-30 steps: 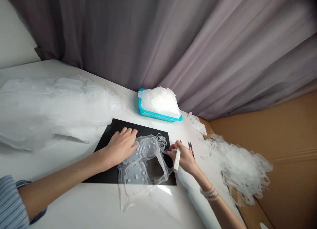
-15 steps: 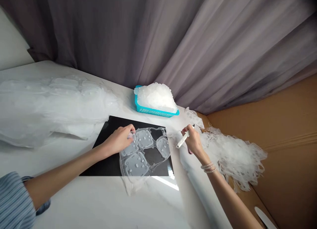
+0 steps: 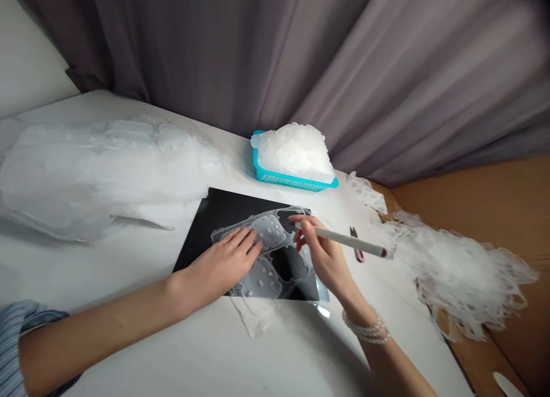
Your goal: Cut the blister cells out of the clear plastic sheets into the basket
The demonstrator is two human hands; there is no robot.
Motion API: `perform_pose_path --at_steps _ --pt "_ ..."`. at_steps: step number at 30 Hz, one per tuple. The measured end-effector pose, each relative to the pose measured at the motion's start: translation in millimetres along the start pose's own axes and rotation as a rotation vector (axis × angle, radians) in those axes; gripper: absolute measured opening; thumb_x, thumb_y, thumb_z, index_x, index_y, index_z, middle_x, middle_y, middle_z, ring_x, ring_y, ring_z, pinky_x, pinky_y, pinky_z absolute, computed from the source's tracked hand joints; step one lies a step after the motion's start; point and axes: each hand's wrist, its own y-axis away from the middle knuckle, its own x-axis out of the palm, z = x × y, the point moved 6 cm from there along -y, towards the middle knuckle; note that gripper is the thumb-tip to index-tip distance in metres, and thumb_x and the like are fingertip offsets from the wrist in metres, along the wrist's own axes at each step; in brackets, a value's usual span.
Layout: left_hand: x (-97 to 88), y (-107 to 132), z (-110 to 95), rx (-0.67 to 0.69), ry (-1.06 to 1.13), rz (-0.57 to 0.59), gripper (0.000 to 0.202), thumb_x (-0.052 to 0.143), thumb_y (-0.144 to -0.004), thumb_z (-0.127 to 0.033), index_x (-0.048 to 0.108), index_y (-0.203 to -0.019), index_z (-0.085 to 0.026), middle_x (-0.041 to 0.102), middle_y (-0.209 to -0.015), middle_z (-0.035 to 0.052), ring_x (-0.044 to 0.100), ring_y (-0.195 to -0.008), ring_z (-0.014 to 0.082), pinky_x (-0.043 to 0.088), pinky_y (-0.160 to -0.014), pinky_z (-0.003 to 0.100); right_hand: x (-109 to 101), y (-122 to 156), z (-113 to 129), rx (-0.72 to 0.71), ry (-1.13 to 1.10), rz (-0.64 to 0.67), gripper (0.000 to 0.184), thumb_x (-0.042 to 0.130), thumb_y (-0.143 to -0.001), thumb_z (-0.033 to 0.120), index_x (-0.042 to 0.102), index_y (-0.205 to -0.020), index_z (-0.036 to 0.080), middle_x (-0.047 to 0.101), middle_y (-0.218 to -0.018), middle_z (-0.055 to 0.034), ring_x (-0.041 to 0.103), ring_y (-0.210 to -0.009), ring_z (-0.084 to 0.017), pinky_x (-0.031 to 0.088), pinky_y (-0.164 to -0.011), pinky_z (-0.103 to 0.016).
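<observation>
free: white tabletop (image 3: 215,351) in front of black mat (image 3: 227,213) | right obstacles: pink-handled scissors (image 3: 356,245), white plastic scrap heap (image 3: 464,276) | rear obstacles: blue basket (image 3: 292,182), plastic film pile (image 3: 98,173)

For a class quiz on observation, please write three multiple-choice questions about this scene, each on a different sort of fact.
1. Where does the left hand rest? A on the clear moulded sheet; B on the cardboard; C on the curtain.
2. What colour is the basket? A red; B turquoise; C yellow.
3. The white pen-like tool is: A lying loose; B held in the right hand; C inside the basket.

Answers: 1 A, the fingers lie spread on the sheet. 2 B, its rim shows turquoise. 3 B, the fingers grip it.
</observation>
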Motion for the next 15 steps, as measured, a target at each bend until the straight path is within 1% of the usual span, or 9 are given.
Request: perform_pose_path --at_steps 1,3,6,9,11,13,15 --pt "4.5 5.1 -2.9 0.017 -0.053 -0.021 0.051 0.043 -0.082 0.004 0.053 -0.131 -0.006 0.055 -0.14 0.0223 0.053 -0.129 0.0311 0.044 -0.105 0.042 12.1 0.8 1.1 -0.017 -0.005 0.029 0.037 0.042 -0.099 0.048 0.063 -0.113 0.022 0.059 -0.08 -0.0018 0.059 -0.073 -0.015 0.049 -0.07 -0.031" --pt "10.3 13.5 -6.0 0.033 -0.135 -0.056 0.052 0.044 -0.084 0.0 0.049 -0.136 -0.003 0.054 -0.139 0.0242 0.053 -0.129 0.0327 0.043 -0.106 0.044 31.4 2.6 0.3 -0.038 -0.023 0.056 0.034 0.045 -0.099 0.044 0.063 -0.116 0.022 0.063 -0.084 -0.0031 0.061 -0.079 -0.017 0.049 -0.074 -0.031" --pt "12.7 19.6 -5.2 0.041 -0.18 -0.084 0.049 0.046 -0.088 -0.007 0.048 -0.137 -0.004 0.056 -0.137 0.0239 0.054 -0.128 0.0329 0.043 -0.106 0.043 49.5 4.9 -2.8 -0.046 -0.05 0.053 0.031 0.046 -0.099 0.04 0.065 -0.114 0.02 0.064 -0.082 -0.0036 0.061 -0.078 -0.017 0.049 -0.073 -0.031" --pt "12.3 19.4 -0.6 0.054 -0.142 -0.091 0.045 0.047 -0.092 -0.015 0.048 -0.137 -0.007 0.057 -0.137 0.0218 0.054 -0.127 0.0318 0.044 -0.104 0.042 60.5 5.7 0.6 -0.094 -0.003 0.076 0.027 0.047 -0.099 0.034 0.067 -0.109 0.019 0.064 -0.081 -0.0037 0.062 -0.078 -0.017 0.049 -0.073 -0.031" --pt "12.4 18.2 3.1 0.053 -0.103 -0.086 0.041 0.043 -0.097 -0.022 0.049 -0.135 -0.009 0.059 -0.135 0.0198 0.056 -0.126 0.03 0.045 -0.102 0.041 64.6 5.1 4.8 -0.131 0.037 0.089 0.025 0.046 -0.1 0.03 0.068 -0.106 0.019 0.065 -0.084 -0.0046 0.062 -0.079 -0.017 0.049 -0.074 -0.031" --pt "12.5 17.5 5.3 0.043 -0.082 -0.079 0.041 0.038 -0.1 -0.027 0.05 -0.134 -0.007 0.061 -0.132 0.0185 0.056 -0.124 0.029 0.046 -0.1 0.041 66.0 4.1 8.1 -0.156 0.059 0.085 0.024 0.046 -0.1 0.027 0.068 -0.103 0.018 0.067 -0.087 -0.0056 0.062 -0.079 -0.017 0.049 -0.074 -0.031" --pt "11.4 17.9 5.2 0.033 -0.086 -0.087 0.044 0.036 -0.101 -0.029 0.05 -0.135 -0.004 0.06 -0.134 0.0182 0.055 -0.126 0.0287 0.045 -0.101 0.04 66.5 3.1 10.0 -0.17 0.074 0.08 0.024 0.045 -0.1 0.024 0.068 -0.1 0.017 0.067 -0.088 -0.0059 0.061 -0.079 -0.016 0.049 -0.073 -0.03"
